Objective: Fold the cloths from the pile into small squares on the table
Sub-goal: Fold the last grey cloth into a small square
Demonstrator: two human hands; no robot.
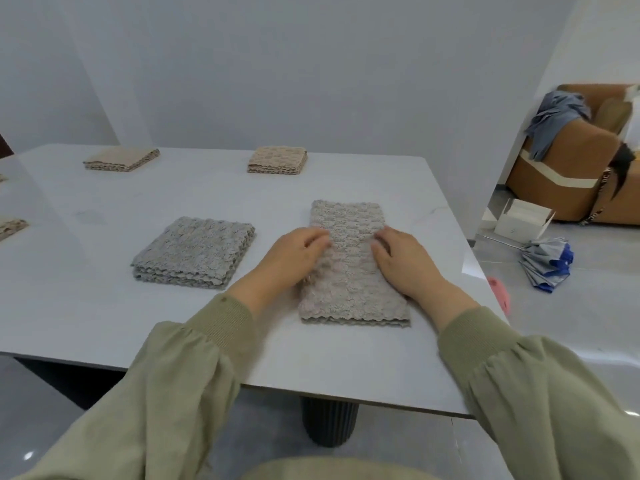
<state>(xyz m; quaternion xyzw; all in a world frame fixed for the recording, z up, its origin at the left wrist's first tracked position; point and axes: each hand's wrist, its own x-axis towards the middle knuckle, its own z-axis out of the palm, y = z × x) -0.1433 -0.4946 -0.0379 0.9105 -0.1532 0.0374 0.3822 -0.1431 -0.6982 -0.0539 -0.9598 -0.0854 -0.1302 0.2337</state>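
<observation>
Near the tabletop's (pixel 104 306) right edge, toward its near side, a gray cloth (pixel 348 216) was gripped at its middle by both hands. It lay doubled into a long strip running from the near edge toward the far one. The left hand (pixel 294 254) was set on the strip's left long edge and the right hand (pixel 405 263) on its right. The fingers of each were drawn close together and curled over the edge onto the pile. The thumbs were hidden, so how deep the grip went could not be told.

One fold was judged to be left before a small square was made. For that fold to be done well, the crease would best be fixed across the midline where the hands lay. One short end would be lifted by both corners together and matched to the other scalloped end. The thick, springy layers would then be pressed flat against bulging.

A folded gray square (pixel 194 252) lay just to the left, apart from the strip. One beige square (pixel 121 159) was set toward the far left corner and a second beige square (pixel 277 160) along the far edge. The pile itself was not shown.
</observation>
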